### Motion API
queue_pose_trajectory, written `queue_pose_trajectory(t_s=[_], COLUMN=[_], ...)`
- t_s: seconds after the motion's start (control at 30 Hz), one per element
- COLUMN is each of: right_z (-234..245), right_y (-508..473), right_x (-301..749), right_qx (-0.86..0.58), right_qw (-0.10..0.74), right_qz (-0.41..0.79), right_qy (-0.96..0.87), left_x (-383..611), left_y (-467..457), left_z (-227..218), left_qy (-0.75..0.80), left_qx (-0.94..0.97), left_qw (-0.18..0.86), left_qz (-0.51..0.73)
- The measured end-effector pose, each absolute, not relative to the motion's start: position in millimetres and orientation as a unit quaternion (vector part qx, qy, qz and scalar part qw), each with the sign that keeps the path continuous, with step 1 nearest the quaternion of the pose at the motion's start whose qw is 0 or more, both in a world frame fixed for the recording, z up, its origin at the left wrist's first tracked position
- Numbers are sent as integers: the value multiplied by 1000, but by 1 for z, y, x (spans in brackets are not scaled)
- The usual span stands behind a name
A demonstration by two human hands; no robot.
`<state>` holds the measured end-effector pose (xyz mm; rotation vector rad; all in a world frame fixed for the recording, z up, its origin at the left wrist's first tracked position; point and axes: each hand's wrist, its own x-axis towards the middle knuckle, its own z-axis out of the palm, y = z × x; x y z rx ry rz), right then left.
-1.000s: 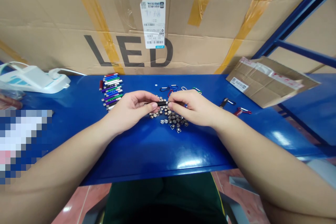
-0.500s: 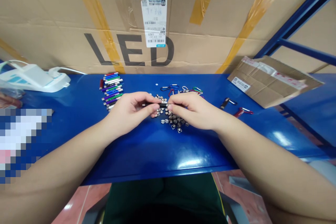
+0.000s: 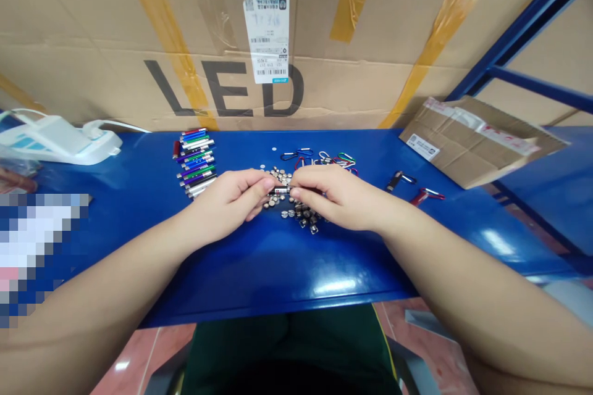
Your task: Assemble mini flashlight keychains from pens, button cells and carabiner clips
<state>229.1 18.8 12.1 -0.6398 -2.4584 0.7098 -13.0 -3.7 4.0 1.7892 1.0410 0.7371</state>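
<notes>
A slim black penlight (image 3: 280, 191) is held level between my two hands, just above the table. My left hand (image 3: 231, 195) is closed around its left end, thumb on top. The fingertips of my right hand (image 3: 338, 197) pinch its right end, and that end is hidden. Below and behind the penlight lie scattered silver button cells (image 3: 271, 203). A pile of dark metal end caps (image 3: 313, 218) sits under my right hand. Several coloured carabiner clips (image 3: 345, 157) lie behind it. To the left of my left hand is a stack of coloured penlight tubes (image 3: 197, 162).
On the right lie a black penlight with a clip (image 3: 395, 181) and a red one with a clip (image 3: 421, 196). Behind them stands an open cardboard box (image 3: 472, 142). A white power strip (image 3: 69, 139) lies at left. A large carton (image 3: 347, 86) walls the blue table's (image 3: 287, 265) back.
The penlight has turned about its length, so a light printed label now shows. My left hand has closed further around it and moved slightly toward me. The view has shifted a little.
</notes>
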Motion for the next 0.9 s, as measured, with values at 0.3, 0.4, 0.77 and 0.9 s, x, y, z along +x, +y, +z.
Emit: queue_pose_trajectory(t_s=[0.3,0.4,0.77,0.9], right_z=[14,11,11,13], right_y=[10,8,7,3], right_x=[223,216,219,218], right_qx=[-305,-333,-249,-288], right_qw=[255,221,255,280], right_qz=[400,644,239,304], right_qy=[-826,-652,-903,-864], left_x=[-11,-16,-10,-12], left_y=[-6,-4,-5,-7], left_z=[9,9,11,11], left_qy=[398,353,444,418], left_qx=[791,839,713,785], left_qw=[346,241,468,345], left_qz=[311,337,275,300])
